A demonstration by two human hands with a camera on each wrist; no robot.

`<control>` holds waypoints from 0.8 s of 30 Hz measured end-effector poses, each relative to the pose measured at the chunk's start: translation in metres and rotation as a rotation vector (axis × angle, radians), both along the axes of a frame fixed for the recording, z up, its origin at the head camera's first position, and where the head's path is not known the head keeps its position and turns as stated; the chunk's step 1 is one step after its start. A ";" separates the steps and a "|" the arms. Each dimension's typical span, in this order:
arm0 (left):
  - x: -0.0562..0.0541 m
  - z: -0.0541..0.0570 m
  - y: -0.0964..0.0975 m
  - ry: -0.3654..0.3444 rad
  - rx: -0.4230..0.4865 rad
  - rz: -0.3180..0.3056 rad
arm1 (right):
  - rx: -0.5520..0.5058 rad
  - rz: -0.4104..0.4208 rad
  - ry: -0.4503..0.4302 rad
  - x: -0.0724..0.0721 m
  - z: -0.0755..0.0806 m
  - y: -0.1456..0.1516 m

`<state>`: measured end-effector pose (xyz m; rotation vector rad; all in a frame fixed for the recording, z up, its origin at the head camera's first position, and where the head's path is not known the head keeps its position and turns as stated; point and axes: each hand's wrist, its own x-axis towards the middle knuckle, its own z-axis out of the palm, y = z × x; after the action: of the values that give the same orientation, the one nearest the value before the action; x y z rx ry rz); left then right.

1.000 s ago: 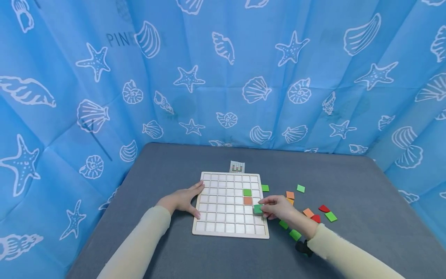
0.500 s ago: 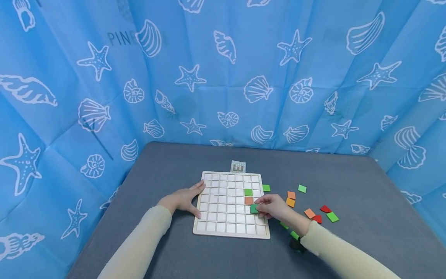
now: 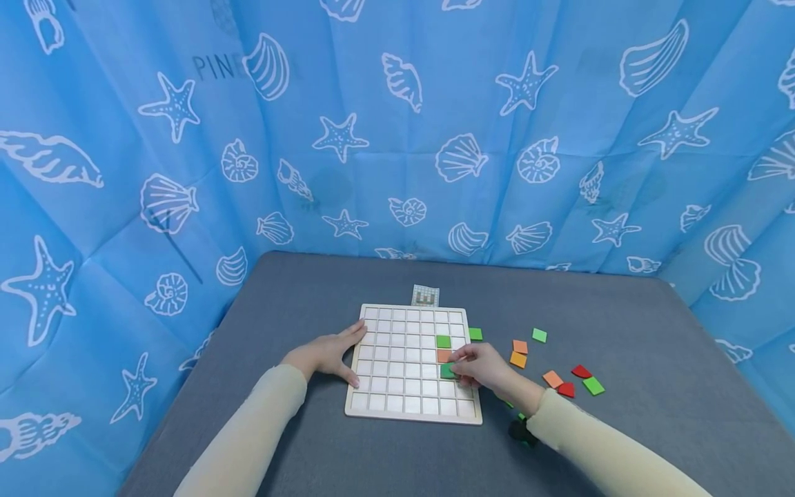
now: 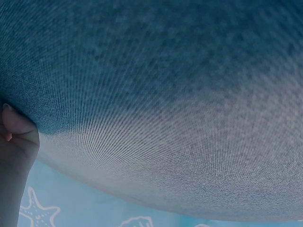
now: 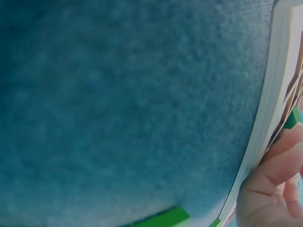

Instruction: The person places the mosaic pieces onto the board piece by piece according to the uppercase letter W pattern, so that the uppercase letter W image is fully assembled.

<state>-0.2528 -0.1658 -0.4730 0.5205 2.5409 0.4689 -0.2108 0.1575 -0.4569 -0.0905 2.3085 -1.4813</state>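
While the left forearm comes in from the lower left and slants up toward the middle, the left hand [image 3: 326,353] lies along the left rim of the white gridded board [image 3: 385,373], its thumb and fingers spread well apart: fingertips rest on the upper stretch of that rim, the thumb lower down. From the lower right, the other forearm angles up and leftward, bringing the right hand [image 3: 484,366] over the board's right side, with the wrist beyond the rim. Its thumb and fingers are drawn together, pinching a dark green tile [image 3: 447,372] by the right edge. That tile is over the board, right below an orange tile [image 3: 444,355], which sits under a bright green tile [image 3: 444,342] in one column; whether the pinched tile touches the board cannot be told. In the right wrist view, a green corner shows past the curled fingers; the left wrist view catches only part of the left hand at its edge, beside grey cloth [image 4: 189,151]. Both sleeves are cream. A small printed card [image 3: 425,296] lies at the board's far edge, and loose red pieces [image 3: 581,371] are scattered well to the right.
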 end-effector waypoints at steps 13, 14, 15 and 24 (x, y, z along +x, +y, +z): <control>-0.003 -0.005 -0.001 0.005 0.005 -0.011 | 0.022 -0.058 0.006 -0.001 -0.004 -0.004; -0.004 -0.005 -0.001 0.006 0.004 -0.011 | 0.024 -0.063 0.006 -0.001 -0.004 -0.004; -0.004 -0.005 -0.001 0.006 0.004 -0.011 | 0.025 -0.068 0.007 -0.001 -0.004 -0.005; -0.002 -0.003 0.000 0.002 -0.004 -0.001 | 0.044 -0.096 0.007 -0.001 -0.004 -0.007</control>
<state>-0.2546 -0.1659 -0.4760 0.5205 2.5430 0.4632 -0.2114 0.1510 -0.4613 0.0278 2.3803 -1.4774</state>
